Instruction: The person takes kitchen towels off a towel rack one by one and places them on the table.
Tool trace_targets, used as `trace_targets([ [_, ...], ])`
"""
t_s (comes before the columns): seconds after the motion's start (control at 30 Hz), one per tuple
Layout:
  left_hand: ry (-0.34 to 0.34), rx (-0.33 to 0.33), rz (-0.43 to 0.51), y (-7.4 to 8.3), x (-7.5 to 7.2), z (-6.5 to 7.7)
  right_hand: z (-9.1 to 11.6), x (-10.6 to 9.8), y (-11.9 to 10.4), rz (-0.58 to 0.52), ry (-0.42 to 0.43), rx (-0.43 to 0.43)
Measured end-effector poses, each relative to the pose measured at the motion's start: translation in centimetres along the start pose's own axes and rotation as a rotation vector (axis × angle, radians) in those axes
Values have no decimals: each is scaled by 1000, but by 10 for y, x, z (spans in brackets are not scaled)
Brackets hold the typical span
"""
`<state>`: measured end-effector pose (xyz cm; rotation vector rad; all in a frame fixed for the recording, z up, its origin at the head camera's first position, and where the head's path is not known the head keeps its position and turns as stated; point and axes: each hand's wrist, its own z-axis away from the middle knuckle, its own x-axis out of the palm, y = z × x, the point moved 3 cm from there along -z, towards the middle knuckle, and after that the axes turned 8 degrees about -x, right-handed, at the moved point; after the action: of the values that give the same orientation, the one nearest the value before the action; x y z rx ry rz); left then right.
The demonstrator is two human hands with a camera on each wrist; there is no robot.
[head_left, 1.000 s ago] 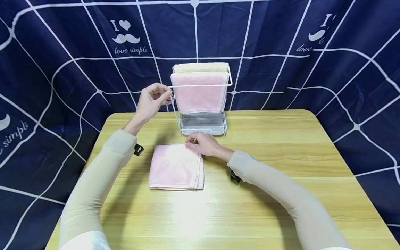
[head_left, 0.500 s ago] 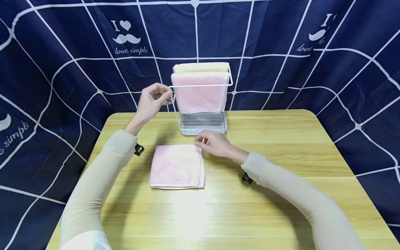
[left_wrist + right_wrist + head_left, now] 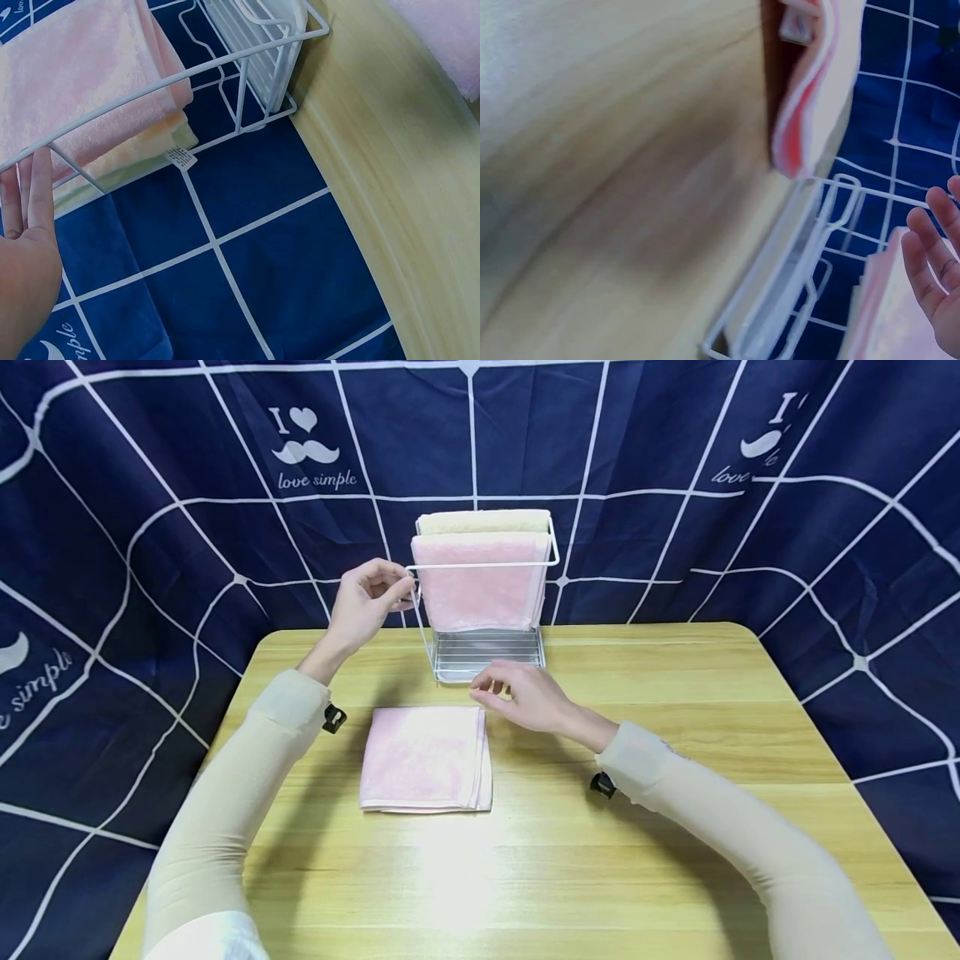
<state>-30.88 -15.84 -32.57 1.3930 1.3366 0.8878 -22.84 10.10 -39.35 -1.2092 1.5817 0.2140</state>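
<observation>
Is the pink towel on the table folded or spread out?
Folded: the pink towel lies flat in a square, with stacked layer edges showing along its right side.

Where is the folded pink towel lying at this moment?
In the head view, the folded pink towel lies flat on the table, before the wire rack, left of the right hand.

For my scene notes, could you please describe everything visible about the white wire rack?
The white wire rack stands upright at the table's far edge, thin white rods over a flat slatted base. A pink towel and a cream towel hang over its bars. The left hand holds its front top corner.
</observation>
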Motion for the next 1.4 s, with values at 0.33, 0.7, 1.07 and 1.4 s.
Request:
trace_targets([
  [0.33, -3, -4, -5, 4, 2, 0, -7, -33, -16, 21, 96, -40],
  [0.7, -6, -33, 28, 4, 3, 0, -20, -74, -26, 0, 203, -146],
  [1.07, 3, -41, 25, 6, 2, 1, -37, -107, -33, 59, 237, -211],
  [1.4, 0, -44, 34, 7, 2, 0, -59, -129, -34, 55, 273, -222],
])
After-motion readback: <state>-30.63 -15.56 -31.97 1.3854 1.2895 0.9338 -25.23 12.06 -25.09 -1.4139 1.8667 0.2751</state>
